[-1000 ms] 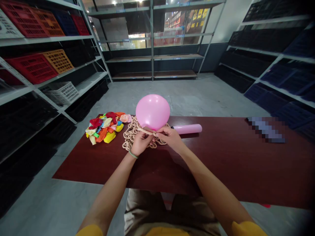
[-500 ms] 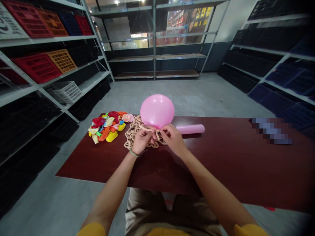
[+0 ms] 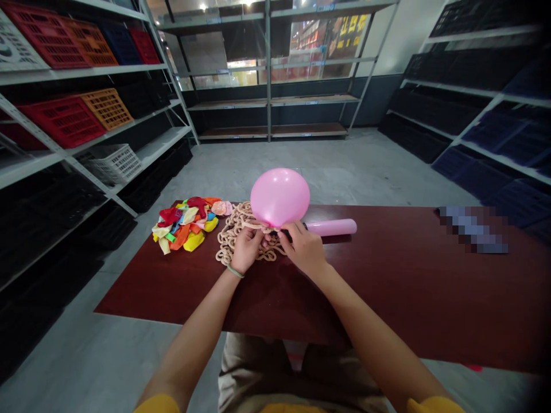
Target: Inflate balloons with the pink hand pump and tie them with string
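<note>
Both hands close narrowly on one item: left hand (image 3: 246, 248) and right hand (image 3: 305, 246) meet fingertip to fingertip at the neck of the pink balloon (image 3: 279, 197). Whether they also pinch a strand beneath it cannot be told.

- Pink balloon: inflated, held just above the table (image 3: 408, 287). Neck points down toward the person and the rounded crown points up and away, so the long axis is close to upright.
- Beige chain strip (image 3: 228, 241): loose heap directly below the balloon and to its left, touching the left hand.
- Pink pump (image 3: 331, 227): just right of the balloon, lying flat, long axis left to right.
- Pile of uninflated balloons (image 3: 185, 226): mixed colours, left of the balloon, beyond the strip.
- Crates (image 3: 60, 117): red and orange, on shelving far left of the balloon.
- Shelving (image 3: 267, 103): well behind the balloon.
</note>
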Available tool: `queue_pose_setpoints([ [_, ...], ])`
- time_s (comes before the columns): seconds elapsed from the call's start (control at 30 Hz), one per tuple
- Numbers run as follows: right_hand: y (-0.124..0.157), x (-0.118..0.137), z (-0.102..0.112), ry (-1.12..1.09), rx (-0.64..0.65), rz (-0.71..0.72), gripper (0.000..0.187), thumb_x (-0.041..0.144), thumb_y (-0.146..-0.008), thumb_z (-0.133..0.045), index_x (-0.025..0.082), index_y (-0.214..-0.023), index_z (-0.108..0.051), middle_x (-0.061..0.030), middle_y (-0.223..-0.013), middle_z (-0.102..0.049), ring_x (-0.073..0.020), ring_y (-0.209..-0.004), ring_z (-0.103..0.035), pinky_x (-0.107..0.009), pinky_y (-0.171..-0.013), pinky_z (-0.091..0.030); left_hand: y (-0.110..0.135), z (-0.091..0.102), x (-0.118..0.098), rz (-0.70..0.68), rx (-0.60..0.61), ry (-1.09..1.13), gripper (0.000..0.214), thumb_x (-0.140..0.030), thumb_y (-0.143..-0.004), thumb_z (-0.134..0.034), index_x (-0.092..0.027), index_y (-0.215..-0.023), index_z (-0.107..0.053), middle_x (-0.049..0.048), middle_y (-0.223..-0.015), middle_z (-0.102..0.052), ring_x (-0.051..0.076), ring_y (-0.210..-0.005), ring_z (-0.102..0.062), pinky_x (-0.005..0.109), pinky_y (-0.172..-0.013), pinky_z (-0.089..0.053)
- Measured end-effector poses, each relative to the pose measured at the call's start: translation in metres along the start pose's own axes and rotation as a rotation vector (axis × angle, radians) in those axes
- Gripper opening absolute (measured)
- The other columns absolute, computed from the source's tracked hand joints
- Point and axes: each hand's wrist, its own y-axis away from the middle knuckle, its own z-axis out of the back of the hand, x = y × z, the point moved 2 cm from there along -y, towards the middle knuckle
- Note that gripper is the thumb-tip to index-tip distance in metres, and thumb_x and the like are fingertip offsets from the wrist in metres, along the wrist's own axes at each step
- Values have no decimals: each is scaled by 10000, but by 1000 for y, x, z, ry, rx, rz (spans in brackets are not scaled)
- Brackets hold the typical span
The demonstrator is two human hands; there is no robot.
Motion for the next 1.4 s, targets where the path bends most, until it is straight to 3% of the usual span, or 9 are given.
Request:
queue_pose_setpoints([
  [0.23,3,-1,-6,89,100,-6,302,435,-946,-476,185,-908,-642,-10,-665,-654,-133,-569,-540,-295,-555,-216,1,-1,3,22,17,-46,238,-385,-842,-630,-154,-888,-597,-25,-638,-587,80,-477,-513,198,-468,-423],
  [0.37,3,1,-8,137,128,49,307,347,-976,-415,181,-856,-643,-19,-680,-668,-119,-549,-516,-301,-563,-197,0,0,5,36,42,-71,225,-383,-854,-609,-160,-870,-591,-21,-643,-585,84,-474,-499,201,-452,-401],
  [0.63,5,-1,-7,118,43,128,197,239,-906,-489,193,-758,-611,13,-624,-627,-115,-544,-496,-295,-590,-235,1,2,6,-127,-220,-321,241,-374,-891,-560,-155,-944,-645,7,-663,-612,131,-581,-570,238,-563,-451],
  [0.8,6,-3,-7,137,12,157,198,228,-901,-501,192,-745,-617,11,-613,-625,-119,-541,-499,-299,-594,-243,0,4,2,-125,-227,-306,256,-386,-909,-531,-157,-843,-624,-5,-603,-585,127,-533,-551,240,-538,-438],
  [0.9,6,-2,-6,145,-17,165,222,239,-924,-493,189,-755,-629,9,-607,-626,-120,-546,-516,-302,-595,-249,0,6,5,-148,-198,-291,254,-406,-904,-550,-160,-915,-609,1,-659,-603,129,-574,-569,242,-560,-450],
  [1.07,5,-6,-5,56,-70,78,226,326,-958,-492,192,-872,-652,-2,-675,-664,-124,-610,-573,-281,-607,-282,-2,2,4,-225,-173,-252,289,-444,-902,-555,-170,-980,-598,13,-737,-616,133,-626,-589,259,-615,-485],
  [1.23,7,-17,-10,-23,-167,-70,177,283,-942,-496,196,-880,-637,9,-658,-657,-122,-561,-556,-265,-580,-299,-6,-13,-15,-294,-177,-292,327,-481,-899,-549,-166,-937,-624,33,-754,-638,155,-683,-613,285,-662,-510],
  [1.4,5,-25,-7,-74,-223,-154,169,246,-942,-478,200,-929,-639,-5,-744,-698,-121,-592,-589,-250,-601,-332,-34,-35,-32,-293,-226,-318,359,-475,-906,-541,-151,-1018,-648,89,-922,-690,195,-858,-653,343,-834,-517],
])
